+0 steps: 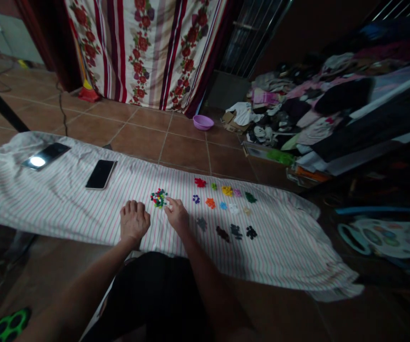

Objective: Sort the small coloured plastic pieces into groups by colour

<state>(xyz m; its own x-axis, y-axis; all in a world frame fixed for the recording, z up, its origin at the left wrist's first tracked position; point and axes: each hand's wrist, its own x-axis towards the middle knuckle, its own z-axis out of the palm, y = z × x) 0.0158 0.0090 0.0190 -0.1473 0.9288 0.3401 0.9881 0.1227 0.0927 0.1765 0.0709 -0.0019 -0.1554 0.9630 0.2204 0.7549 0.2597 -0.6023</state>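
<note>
A mixed pile of small colourful pieces (pixel 159 198), red, green, white and dark, lies on the striped cloth (pixel 133 166); they are too small to name. My right hand (pixel 176 213) is at the pile's right edge, index finger and thumb reaching toward it and a little apart, with nothing visible between them. To the left of the pile, my left hand (pixel 134 221) rests palm down on the cloth, holding nothing. Right of my hands are several single-colour heaps, among them a red heap (pixel 200 182), a yellow heap (pixel 227 190), an orange heap (pixel 210 203) and a black heap (pixel 251 232).
A dark-screened phone (pixel 100 174) and another shiny dark device (pixel 48 156) reflecting light lie on the cloth's left part. Beyond it are a purple basin (pixel 203 122), a red broom (pixel 88 92) and a floral curtain (pixel 142 52). Piled clothes (pixel 297 109) fill the right side.
</note>
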